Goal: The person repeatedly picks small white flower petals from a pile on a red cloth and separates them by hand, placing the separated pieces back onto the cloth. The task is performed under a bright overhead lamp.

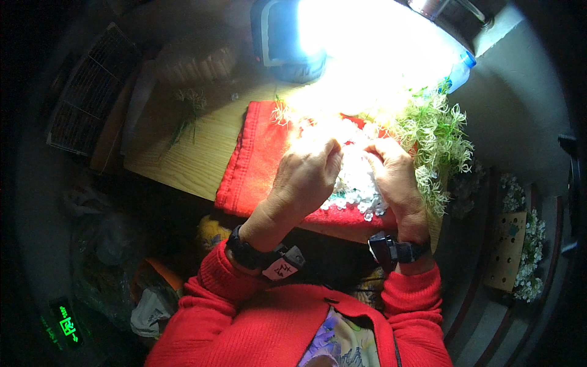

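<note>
Small white artificial flowers (362,186) lie in a heap on a folded red cloth (263,142) at the table's front edge. My left hand (307,172) is over the left part of the heap, its fingers bent and fingertips pinched together. Facing it, my right hand (396,172) has thumb and forefinger close together at the right side of the flowers. Strong glare hides what lies between the fingertips. Pale green artificial sprigs (435,142) are piled beside and behind my right hand.
A bright lamp (286,36) stands at the back of the wooden table (183,167), with a plastic bottle (461,71) right of it. One loose sprig (188,114) lies at left. A perforated board (506,250) with white flowers is at lower right, and a wire rack (91,91) at far left.
</note>
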The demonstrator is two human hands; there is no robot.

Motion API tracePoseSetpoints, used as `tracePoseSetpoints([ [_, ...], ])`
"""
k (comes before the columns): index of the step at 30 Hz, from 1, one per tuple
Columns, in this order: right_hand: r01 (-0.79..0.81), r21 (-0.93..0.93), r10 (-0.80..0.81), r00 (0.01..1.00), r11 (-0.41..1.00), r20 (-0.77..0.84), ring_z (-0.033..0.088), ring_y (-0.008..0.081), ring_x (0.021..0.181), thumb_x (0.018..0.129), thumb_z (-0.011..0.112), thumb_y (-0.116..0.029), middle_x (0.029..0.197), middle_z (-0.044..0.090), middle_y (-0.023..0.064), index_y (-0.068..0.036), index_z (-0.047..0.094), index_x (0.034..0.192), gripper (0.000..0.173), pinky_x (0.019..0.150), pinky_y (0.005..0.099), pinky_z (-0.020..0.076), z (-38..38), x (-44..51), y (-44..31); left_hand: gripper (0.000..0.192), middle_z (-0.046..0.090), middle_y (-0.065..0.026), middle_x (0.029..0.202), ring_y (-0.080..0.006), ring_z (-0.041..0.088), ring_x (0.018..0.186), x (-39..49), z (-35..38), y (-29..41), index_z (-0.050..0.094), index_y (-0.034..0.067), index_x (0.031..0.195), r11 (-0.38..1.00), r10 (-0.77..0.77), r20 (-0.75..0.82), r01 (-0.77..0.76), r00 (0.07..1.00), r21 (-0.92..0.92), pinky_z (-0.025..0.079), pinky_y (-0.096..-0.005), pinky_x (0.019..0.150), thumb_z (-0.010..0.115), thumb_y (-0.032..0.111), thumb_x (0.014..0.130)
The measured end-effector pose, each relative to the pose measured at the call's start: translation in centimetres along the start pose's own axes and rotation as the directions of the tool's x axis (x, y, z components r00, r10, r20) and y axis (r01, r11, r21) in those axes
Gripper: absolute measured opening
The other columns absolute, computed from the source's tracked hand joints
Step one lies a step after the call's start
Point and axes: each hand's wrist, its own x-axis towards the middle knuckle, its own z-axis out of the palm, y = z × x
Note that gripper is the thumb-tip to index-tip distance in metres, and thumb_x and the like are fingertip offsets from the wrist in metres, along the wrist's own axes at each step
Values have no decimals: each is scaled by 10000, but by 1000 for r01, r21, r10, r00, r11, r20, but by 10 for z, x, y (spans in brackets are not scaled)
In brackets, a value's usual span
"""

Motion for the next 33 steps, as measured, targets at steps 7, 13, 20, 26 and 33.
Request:
tracePoseSetpoints([
  [7,86,-243,-76,996,966,52,637,312,885,850,652,-100,957,648,169,-9,671,1002,178,812,364,502,13,-2,9,110,656,-156,778,-329,648,741,-1,4,-3,607,46,905,1000,26,-18,-26,999,11,501,-417,673,581,153,912],
  [13,-137,103,132,990,985,54,631,175,840,871,665,-107,914,671,103,1,662,976,150,774,298,496,6,3,-3,125,659,-146,764,-277,656,691,-1,5,-1,613,46,896,998,-12,-22,11,1000,-65,510,-374,638,609,171,902],
  [20,-240,761,178,970,603,164,649,153,826,900,626,-73,907,685,89,14,628,971,113,822,292,509,-3,3,-19,79,623,-106,697,-232,615,611,0,7,8,617,40,866,973,-75,-110,49,991,-225,497,-338,585,632,117,872],
  [26,-231,930,156,969,287,193,652,166,868,884,620,-48,943,680,116,-3,615,931,66,855,307,513,-4,-2,-25,58,590,-102,742,-243,596,656,1,9,11,590,46,846,971,113,-280,-166,953,-172,489,-347,604,639,67,823],
  [33,-197,956,119,978,218,174,645,161,858,876,622,-31,927,676,105,-6,611,912,45,848,298,508,-5,-3,-27,95,575,-97,766,-261,590,694,1,10,10,565,59,839,956,185,-284,-239,941,-168,487,-367,642,637,18,794],
])
